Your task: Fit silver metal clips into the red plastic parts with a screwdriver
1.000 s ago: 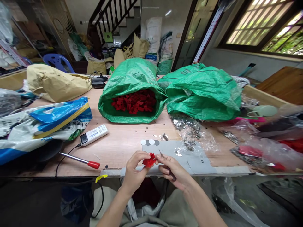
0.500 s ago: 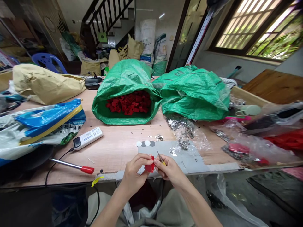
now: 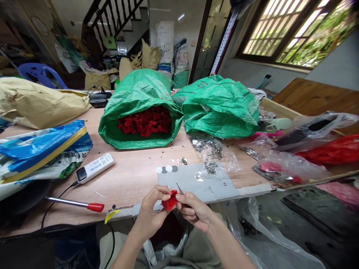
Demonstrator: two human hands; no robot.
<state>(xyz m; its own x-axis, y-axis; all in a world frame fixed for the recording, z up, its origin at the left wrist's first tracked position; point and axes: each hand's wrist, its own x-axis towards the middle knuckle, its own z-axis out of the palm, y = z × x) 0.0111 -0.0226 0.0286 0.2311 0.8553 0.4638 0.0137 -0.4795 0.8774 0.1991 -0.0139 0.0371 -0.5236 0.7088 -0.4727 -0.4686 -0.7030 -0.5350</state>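
At the table's front edge, my left hand (image 3: 153, 204) grips a small red box-like plastic piece (image 3: 169, 201) between thumb and fingers. My right hand (image 3: 194, 210) is closed round a slim pointed metal tool (image 3: 180, 189), its tip sticking up past the fingers; I cannot make out its exact kind. The right fingertips meet the right side of the red piece. Just beyond both hands lies a grey sheet (image 3: 193, 183) with white and grey discs (image 3: 169, 169) along its far left corner. Tiny metal parts (image 3: 209, 166) are heaped at its far side.
A green sack (image 3: 140, 89) gapes toward me, with many red pieces (image 3: 146, 121) inside. Another green sack (image 3: 221, 112) lies to its right. On the left are a white handheld device (image 3: 95, 168), a red-handled rod (image 3: 95, 207) and a blue-white bag (image 3: 56, 149). Plastic bags crowd the right.
The view has swung a little to the right. The red piece is tilted differently, its open side now showing, and the yellow on the pointed tool is now covered by my right hand.
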